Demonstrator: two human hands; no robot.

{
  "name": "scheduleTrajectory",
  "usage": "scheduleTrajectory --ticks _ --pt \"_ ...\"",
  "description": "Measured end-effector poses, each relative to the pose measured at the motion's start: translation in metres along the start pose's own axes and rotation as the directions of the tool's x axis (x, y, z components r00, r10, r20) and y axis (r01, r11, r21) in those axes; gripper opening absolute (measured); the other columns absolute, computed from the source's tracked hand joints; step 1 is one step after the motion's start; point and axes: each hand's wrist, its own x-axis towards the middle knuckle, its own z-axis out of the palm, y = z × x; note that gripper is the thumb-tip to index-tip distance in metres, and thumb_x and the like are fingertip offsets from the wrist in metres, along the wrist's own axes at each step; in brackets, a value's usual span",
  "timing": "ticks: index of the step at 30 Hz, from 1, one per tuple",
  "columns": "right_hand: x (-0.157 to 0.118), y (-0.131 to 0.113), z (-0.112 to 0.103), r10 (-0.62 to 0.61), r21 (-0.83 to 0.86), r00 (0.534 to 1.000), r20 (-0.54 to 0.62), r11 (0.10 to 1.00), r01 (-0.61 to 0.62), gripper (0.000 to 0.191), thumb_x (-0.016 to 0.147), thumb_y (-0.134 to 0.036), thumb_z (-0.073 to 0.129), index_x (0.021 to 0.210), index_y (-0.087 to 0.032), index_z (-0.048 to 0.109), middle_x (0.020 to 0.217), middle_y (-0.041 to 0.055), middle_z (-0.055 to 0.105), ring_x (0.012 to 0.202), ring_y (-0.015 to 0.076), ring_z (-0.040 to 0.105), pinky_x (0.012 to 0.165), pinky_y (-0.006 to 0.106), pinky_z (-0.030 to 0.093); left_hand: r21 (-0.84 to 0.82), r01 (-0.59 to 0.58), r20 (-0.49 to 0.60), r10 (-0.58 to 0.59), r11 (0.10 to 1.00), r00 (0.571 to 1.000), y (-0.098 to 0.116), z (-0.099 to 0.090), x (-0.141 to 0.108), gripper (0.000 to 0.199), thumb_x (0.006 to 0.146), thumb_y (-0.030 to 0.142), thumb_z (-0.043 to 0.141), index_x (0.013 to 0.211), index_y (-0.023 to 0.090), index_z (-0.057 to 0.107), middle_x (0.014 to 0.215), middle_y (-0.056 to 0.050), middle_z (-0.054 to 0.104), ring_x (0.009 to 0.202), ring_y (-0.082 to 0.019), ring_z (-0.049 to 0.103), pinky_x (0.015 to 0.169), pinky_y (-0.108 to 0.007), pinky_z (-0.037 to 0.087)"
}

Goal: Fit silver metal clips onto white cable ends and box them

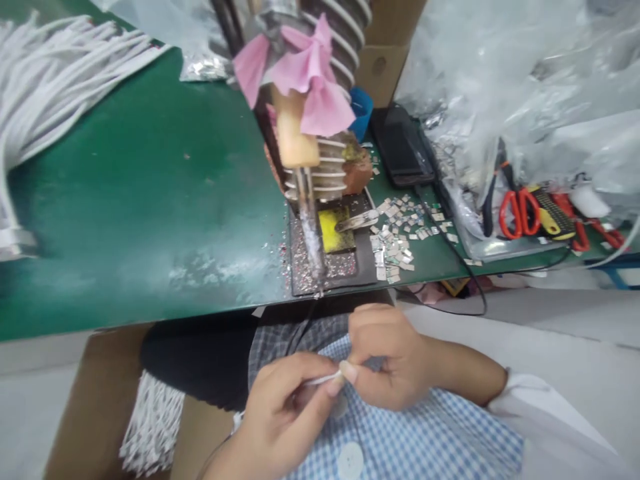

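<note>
Both my hands meet above my lap, below the table edge. My left hand point(285, 407) pinches a thin white cable point(323, 379) between thumb and forefinger. My right hand point(387, 357) is closed at the cable's end, its thumb tip against my left fingertips; anything inside it is hidden. Just past the hands, a soldering iron point(311, 227) with a pink cloth tied round it points down at the table's front edge. Under it lies a dark tray point(325, 280) with a yellow sponge point(335, 230). Small flat metallic pieces point(395, 247) are scattered to its right.
White cables point(60, 80) lie bundled on the green table point(200, 187) at left; more fill a cardboard box point(95, 400) below. At right are a phone point(403, 147), a black cord, red-handled scissors point(520, 212), a yellow-black cutter point(550, 213), a tray and plastic bags point(500, 80).
</note>
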Motion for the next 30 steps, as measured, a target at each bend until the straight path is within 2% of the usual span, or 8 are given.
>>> scheduleTrajectory --ticks 5,8,10,14,18,23,27,30 --pt "-0.006 0.004 -0.024 0.158 0.320 0.970 -0.186 0.943 -0.092 0.021 0.079 -0.026 0.059 0.064 -0.022 0.046 0.057 -0.0052 0.037 0.049 0.0094 0.037 0.046 0.023 0.029 -0.093 0.155 -0.132 -0.166 0.984 0.977 0.007 0.004 0.003 0.015 0.079 0.008 0.063 0.077 0.023 0.067 0.056 0.004 0.064 0.044 -0.009 0.059 0.045 -0.015 0.045" --pt "-0.011 0.006 -0.055 0.130 0.461 0.979 -0.154 0.886 -0.045 0.030 0.076 -0.048 0.058 0.064 -0.023 0.047 0.058 -0.0034 0.038 0.051 0.0120 0.038 0.047 0.026 0.032 -0.149 0.247 -0.203 -0.274 0.957 0.940 0.011 0.006 0.003 0.015 0.078 0.010 0.063 0.073 0.023 0.067 0.053 0.005 0.061 0.045 -0.009 0.057 0.046 -0.016 0.044" --pt "-0.013 0.005 -0.076 0.085 0.436 0.991 -0.106 0.899 -0.031 0.031 0.078 -0.045 0.050 0.060 -0.022 0.043 0.055 -0.0024 0.038 0.050 0.0132 0.038 0.050 0.030 0.034 -0.180 0.273 -0.228 -0.310 0.945 0.923 0.012 0.007 0.003 0.013 0.079 0.012 0.064 0.072 0.023 0.067 0.053 0.005 0.061 0.046 -0.009 0.056 0.047 -0.017 0.044" --pt "-0.013 -0.001 -0.101 0.086 0.241 0.984 -0.155 0.969 -0.047 0.032 0.084 -0.032 0.045 0.056 -0.021 0.035 0.051 -0.0016 0.034 0.050 0.0146 0.037 0.054 0.033 0.033 -0.220 0.300 -0.252 -0.351 0.928 0.902 0.011 0.007 0.003 0.008 0.079 0.019 0.068 0.072 0.022 0.066 0.053 0.003 0.061 0.046 -0.012 0.054 0.049 -0.021 0.046" --pt "-0.008 -0.002 -0.109 0.086 -0.120 0.945 -0.315 0.984 -0.130 0.027 0.090 -0.028 0.047 0.065 -0.020 0.051 0.059 0.0001 0.044 0.055 0.0157 0.042 0.056 0.032 0.034 -0.230 0.297 -0.265 -0.354 0.927 0.897 0.010 0.008 0.001 0.010 0.080 0.024 0.069 0.071 0.021 0.066 0.052 0.003 0.059 0.046 -0.012 0.053 0.048 -0.022 0.046" --pt "0.008 0.009 -0.120 0.086 -0.755 0.986 -0.140 0.635 -0.163 0.019 0.094 -0.018 0.044 0.085 -0.020 0.060 0.078 0.0046 0.061 0.073 0.0183 0.057 0.065 0.031 0.043 -0.245 0.297 -0.264 -0.358 0.923 0.896 0.010 0.007 -0.002 0.011 0.081 0.023 0.069 0.072 0.020 0.066 0.054 0.002 0.060 0.046 -0.011 0.053 0.048 -0.020 0.045" --pt "0.018 0.019 -0.126 0.203 -0.897 0.979 -0.023 0.428 -0.110 0.012 0.090 -0.018 0.049 0.086 -0.018 0.060 0.081 0.0066 0.062 0.074 0.0206 0.060 0.062 0.031 0.044 -0.263 0.281 -0.264 -0.350 0.923 0.899 0.010 0.008 0.000 0.010 0.081 0.022 0.069 0.072 0.020 0.066 0.055 0.003 0.060 0.047 -0.010 0.053 0.048 -0.020 0.044" --pt "0.020 0.022 -0.128 0.237 -0.918 0.971 0.003 0.385 -0.092 0.011 0.089 -0.020 0.051 0.082 -0.019 0.058 0.079 0.0063 0.061 0.072 0.0218 0.060 0.060 0.031 0.044 -0.300 0.272 -0.273 -0.356 0.914 0.894 0.012 0.009 0.003 0.009 0.082 0.019 0.068 0.074 0.020 0.066 0.054 0.003 0.059 0.047 -0.010 0.053 0.048 -0.019 0.043"
